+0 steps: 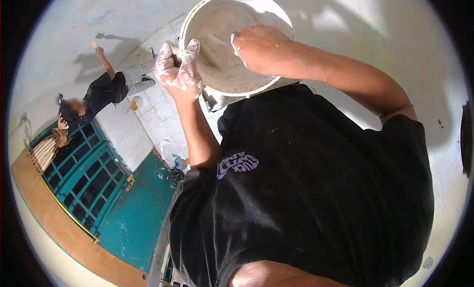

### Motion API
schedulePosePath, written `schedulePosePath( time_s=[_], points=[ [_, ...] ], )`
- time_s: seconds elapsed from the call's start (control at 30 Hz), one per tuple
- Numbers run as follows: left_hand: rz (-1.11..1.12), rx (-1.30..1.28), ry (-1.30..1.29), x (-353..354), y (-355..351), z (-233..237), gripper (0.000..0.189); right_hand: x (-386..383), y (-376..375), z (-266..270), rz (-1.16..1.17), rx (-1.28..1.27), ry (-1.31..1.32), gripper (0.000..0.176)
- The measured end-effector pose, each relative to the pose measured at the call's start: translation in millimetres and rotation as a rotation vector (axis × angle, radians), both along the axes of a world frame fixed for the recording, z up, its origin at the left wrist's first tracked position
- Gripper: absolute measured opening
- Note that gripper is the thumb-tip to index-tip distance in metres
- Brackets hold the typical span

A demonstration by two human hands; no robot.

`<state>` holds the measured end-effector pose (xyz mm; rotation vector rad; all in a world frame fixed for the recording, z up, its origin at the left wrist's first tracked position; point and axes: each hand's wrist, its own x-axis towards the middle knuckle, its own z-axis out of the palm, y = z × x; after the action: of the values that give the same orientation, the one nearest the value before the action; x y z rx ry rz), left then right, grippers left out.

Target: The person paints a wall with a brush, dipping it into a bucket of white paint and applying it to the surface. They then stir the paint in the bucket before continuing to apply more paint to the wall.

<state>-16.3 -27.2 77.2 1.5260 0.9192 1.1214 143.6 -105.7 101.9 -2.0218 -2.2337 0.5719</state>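
Note:
A round white bucket [285, 20] is at the top of the view, its inside walls coated with pale, smeared paste [222, 20]. My left hand [178, 72], caked in white, grips the bucket's left rim with the thumb along the edge. Over the bucket's opening, my right hand [261, 49] is closed, with white smears on its fingertips. Whatever it holds, if anything, is hidden by the fingers. A darker streak [210, 60] shows on the bucket's inside near the left hand.
To the left, another person [101, 92] reaches toward the wall with a flat, pale tool [95, 43]. A small bucket [136, 104] stands on the white tiled floor [160, 114] near them. A teal door [133, 213] and a teal window grille [84, 173] are at lower left.

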Motion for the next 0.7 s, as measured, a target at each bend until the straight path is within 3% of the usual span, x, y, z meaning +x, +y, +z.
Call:
schedulePosePath(
  time_s=[0.2,0.43,0.57,0.7],
  points=[
    [-0.019,0.104,0.026,-3.9,-16.8,-7.2,0.032,1.9,-14.4,11.0,-0.042,0.051,-0.076,0.021],
    [-0.037,-0.043,-0.123,-7.5,-22.5,-11.9,0.030,-8.1,-15.7,-14.7,-0.017,-0.080,0.057,0.016],
    [-0.046,0.163,0.009,-11.3,-22.9,-6.3,0.029,-9.1,-16.5,13.0,-0.030,-0.025,-0.015,0.017],
    [-0.057,0.143,0.064,-12.6,-22.6,-10.1,0.027,-11.4,-16.3,-7.7,-0.066,0.021,0.015,0.017]
  ],
)
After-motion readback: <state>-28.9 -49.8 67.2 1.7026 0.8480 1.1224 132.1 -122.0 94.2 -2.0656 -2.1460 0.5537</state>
